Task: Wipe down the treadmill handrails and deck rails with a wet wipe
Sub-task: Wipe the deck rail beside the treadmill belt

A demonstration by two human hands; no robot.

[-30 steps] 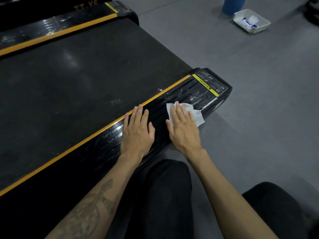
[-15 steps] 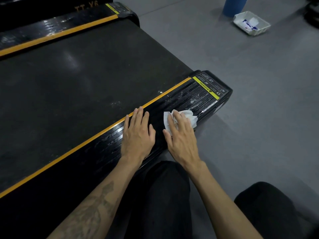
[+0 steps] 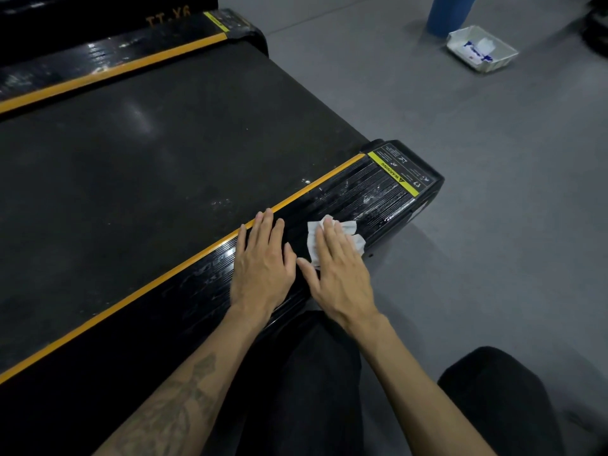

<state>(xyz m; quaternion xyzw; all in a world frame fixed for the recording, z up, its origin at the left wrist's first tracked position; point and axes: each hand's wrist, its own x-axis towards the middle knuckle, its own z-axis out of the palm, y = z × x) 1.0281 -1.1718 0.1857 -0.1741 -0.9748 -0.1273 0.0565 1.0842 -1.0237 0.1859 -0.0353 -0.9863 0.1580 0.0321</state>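
The near deck rail point(image 3: 358, 192) of the treadmill is black and ribbed, with a yellow stripe along its inner edge and wet streaks near its end cap. A white wet wipe point(image 3: 348, 229) lies crumpled on the rail. My right hand point(image 3: 339, 271) presses flat on the wipe with straight fingers, covering most of it. My left hand point(image 3: 263, 258) rests flat on the rail just to the left, fingers straight, touching the yellow stripe. The far deck rail point(image 3: 125, 57) runs along the top left.
The black running belt point(image 3: 148, 166) lies between the two rails. On the grey floor at the upper right stand a white tray point(image 3: 503, 59) holding a wipe packet and a blue cylinder point(image 3: 447, 14). My dark-trousered knees point(image 3: 493, 396) are at the bottom.
My right hand has slid the wipe back along the rail toward my left hand, away from the end cap, bunching it up. My left hand has stayed in place.
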